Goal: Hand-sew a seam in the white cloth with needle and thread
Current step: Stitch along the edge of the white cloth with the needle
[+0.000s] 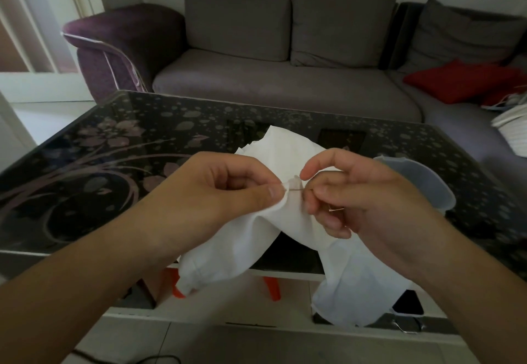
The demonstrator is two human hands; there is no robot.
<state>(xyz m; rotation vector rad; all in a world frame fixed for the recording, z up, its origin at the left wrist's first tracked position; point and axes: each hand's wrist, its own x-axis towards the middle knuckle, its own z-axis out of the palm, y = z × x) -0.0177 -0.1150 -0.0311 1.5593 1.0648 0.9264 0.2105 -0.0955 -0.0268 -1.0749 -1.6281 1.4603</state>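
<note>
The white cloth [242, 238] hangs from both hands over the near edge of the table, its far end lying on the glass. My left hand [225, 184] pinches a small fold of the cloth's edge between thumb and fingers. A thin needle [296, 190] pokes out of that fold toward the right. My right hand [359, 195] pinches the needle's right end with thumb and curled fingers, its index finger raised above the fold. No thread can be made out.
A black glass coffee table [114, 164] with a floral pattern lies under the cloth. A translucent plastic lid or bowl [422, 184] sits behind my right hand. A grey sofa [285, 84] with a red cushion [462, 81] stands beyond the table.
</note>
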